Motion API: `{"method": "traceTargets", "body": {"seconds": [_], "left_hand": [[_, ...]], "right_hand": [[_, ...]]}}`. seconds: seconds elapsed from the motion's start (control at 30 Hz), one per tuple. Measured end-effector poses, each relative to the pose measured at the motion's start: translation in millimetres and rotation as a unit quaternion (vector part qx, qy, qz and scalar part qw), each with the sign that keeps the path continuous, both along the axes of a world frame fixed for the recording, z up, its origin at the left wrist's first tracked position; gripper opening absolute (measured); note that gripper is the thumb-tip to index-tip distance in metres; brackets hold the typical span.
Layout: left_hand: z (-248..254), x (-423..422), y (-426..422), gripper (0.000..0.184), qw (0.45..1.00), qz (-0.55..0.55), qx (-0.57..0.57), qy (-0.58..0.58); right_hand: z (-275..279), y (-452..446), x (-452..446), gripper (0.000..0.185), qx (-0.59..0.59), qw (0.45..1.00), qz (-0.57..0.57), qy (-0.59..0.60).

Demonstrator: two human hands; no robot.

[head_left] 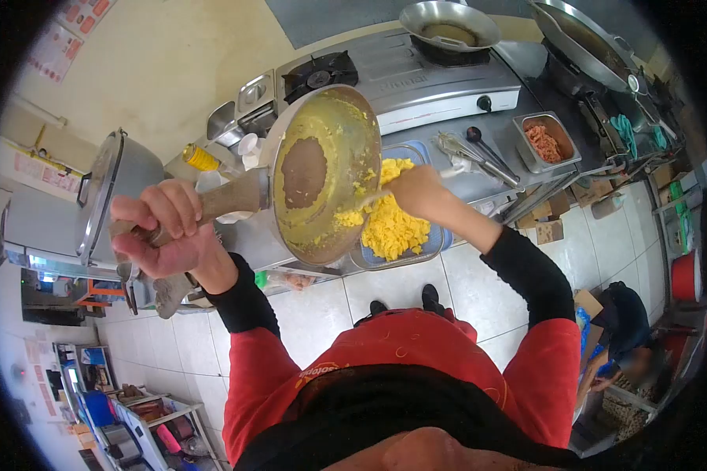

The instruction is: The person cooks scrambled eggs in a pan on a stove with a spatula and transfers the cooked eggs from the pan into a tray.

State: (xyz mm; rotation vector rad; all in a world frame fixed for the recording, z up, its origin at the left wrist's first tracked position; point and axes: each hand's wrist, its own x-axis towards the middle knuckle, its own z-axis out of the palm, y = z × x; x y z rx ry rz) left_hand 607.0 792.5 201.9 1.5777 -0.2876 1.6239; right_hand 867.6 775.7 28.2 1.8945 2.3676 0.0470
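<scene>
My left hand (169,220) is wrapped round the handle of a frying pan (302,173), which is tilted on its side with yellow residue over its inner face. Beside the pan's right rim, my right hand (418,192) is closed on a utensil, whose pale end points at the pan's lower right edge. Scrambled egg (393,228) lies heaped in a blue-lined tray (440,237) below my right hand. Some egg clings to the pan's rim above the tray.
Behind stands a gas stove (448,102) with a wok (450,27) on it. Right of the tray are a whisk (456,147), a black ladle (487,145) and a metal container of meat (543,144). A large pot (122,188) is at left. Another person (624,322) is at lower right.
</scene>
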Motion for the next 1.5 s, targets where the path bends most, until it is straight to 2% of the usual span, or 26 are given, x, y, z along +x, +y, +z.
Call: {"method": "traceTargets", "body": {"seconds": [0.07,0.1,0.17,0.2,0.27,0.3,0.37,0.4,0.47,0.6,0.67,0.77,0.8,0.87,0.9,1.0,1.07,1.13,1.2,1.23,1.3,1.33,1.4,1.43,1.5], "left_hand": [[-2.7,2.0,3.3,0.038,1.000,0.015,0.012,0.016],[-2.6,3.1,4.0,0.038,1.000,0.013,0.012,0.014],[-2.4,4.3,3.7,0.039,0.999,-0.013,0.035,-0.003],[-1.8,6.3,2.2,0.039,0.999,-0.014,0.033,-0.002],[0.6,12.6,-1.9,0.040,0.998,-0.028,0.061,0.008],[0.8,14.8,-3.9,0.040,0.998,-0.030,0.062,0.008],[1.6,17.2,-7.2,0.039,0.995,-0.051,0.077,0.036],[2.2,17.8,-6.9,0.039,0.995,-0.050,0.079,0.033],[2.4,18.0,-7.6,0.039,0.995,-0.060,0.067,0.032],[1.5,26.3,-11.1,0.039,0.997,-0.047,0.059,0.025],[1.0,30.4,-13.2,0.039,0.995,-0.037,0.066,0.062],[1.4,32.0,-15.2,0.039,0.996,-0.031,0.058,0.060],[2.6,33.7,-17.2,0.039,0.996,-0.028,0.058,0.059],[5.8,37.7,-23.2,0.039,0.998,-0.009,0.053,0.033],[5.8,40.5,-26.0,0.039,0.998,-0.006,0.055,0.032],[6.3,51.1,-33.3,0.039,0.997,0.026,0.063,0.042],[6.7,58.8,-35.2,0.039,0.993,0.058,0.064,0.081],[6.3,62.7,-40.1,0.039,0.994,0.066,0.060,0.069],[6.4,65.8,-47.0,0.040,0.994,0.076,0.056,0.059],[7.3,68.3,-51.1,0.040,0.993,0.081,0.061,0.054],[7.6,71.2,-56.5,0.040,0.992,0.093,0.068,0.048],[7.0,71.8,-57.9,0.039,0.991,0.099,0.073,0.051],[6.1,72.9,-60.1,0.039,0.990,0.111,0.075,0.055],[5.9,73.1,-62.2,0.039,0.990,0.109,0.079,0.047],[6.3,71.8,-66.0,0.039,0.990,0.111,0.079,0.040]], "right_hand": [[9.2,-6.9,1.6,0.020,-0.073,0.996,0.052,0.017],[14.6,-6.6,1.6,0.020,-0.073,0.996,0.051,0.015],[22.5,-5.0,-5.0,0.023,-0.008,0.967,0.099,0.234],[20.8,-2.5,-7.7,0.023,-0.010,0.967,0.097,0.235],[15.1,6.3,-9.2,0.024,0.089,0.975,0.171,0.113],[13.6,9.0,-5.6,0.024,0.090,0.975,0.169,0.113],[11.9,12.0,4.1,0.023,0.079,0.983,0.122,-0.113],[19.1,9.8,8.1,0.023,0.081,0.982,0.122,-0.116],[31.1,2.3,13.5,0.021,0.122,0.989,0.071,-0.047],[1.2,3.8,-7.1,0.019,0.106,0.990,0.097,-0.005],[-1.2,1.4,-7.4,0.024,0.032,0.989,0.033,-0.137],[41.8,-3.9,14.2,0.026,-0.007,0.977,0.027,-0.210],[39.3,-4.2,17.5,0.026,-0.006,0.977,0.030,-0.211],[26.4,-4.0,21.0,0.028,0.085,0.994,-0.035,-0.058],[19.2,-6.2,18.9,0.028,0.087,0.994,-0.032,-0.059],[2.8,-20.3,14.7,0.030,-0.051,0.993,0.071,-0.073],[11.3,-21.2,26.0,0.030,-0.063,0.994,0.067,-0.052],[18.2,-20.3,34.1,0.029,-0.079,0.994,0.063,-0.031],[18.7,-10.5,40.6,0.027,0.126,0.991,-0.037,0.040],[12.9,-11.3,41.6,0.027,0.127,0.991,-0.031,0.040],[4.7,-16.5,42.4,0.025,-0.016,0.999,0.035,0.011],[6.0,-20.2,42.6,0.025,-0.016,0.999,0.042,0.009],[13.7,-26.7,44.7,0.023,-0.095,0.986,0.137,-0.019],[17.4,-22.5,46.8,0.023,-0.098,0.985,0.142,-0.018],[22.1,-8.1,49.6,0.023,-0.006,0.999,0.053,0.010]]}}
